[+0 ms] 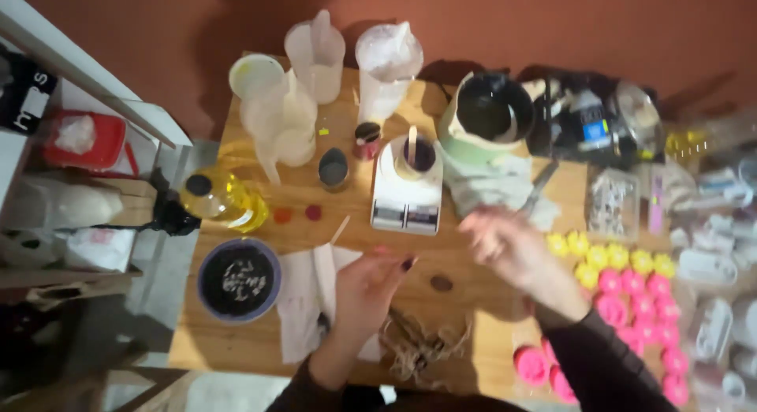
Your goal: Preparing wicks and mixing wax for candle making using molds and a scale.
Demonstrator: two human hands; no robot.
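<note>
Left hand [369, 290] pinches a thin stick [392, 255] near the desk's [236, 341] front edge; right hand [505, 242] (blurred) hovers spread beside the white scale [407, 193].

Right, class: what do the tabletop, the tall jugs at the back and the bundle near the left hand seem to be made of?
Tabletop: wood, light and matt, with visible grain. Tall jugs: probably translucent plastic, milky and see-through. Bundle beside the left hand: looks like raffia or twine, tan, stringy and loose, though blurred.

Smooth pale wooden tabletop [260, 345]; translucent plastic jugs [315, 53], upper centre; glossy yellow plastic bottle [221, 197]; rough brown twine bundle [418, 349].
</note>
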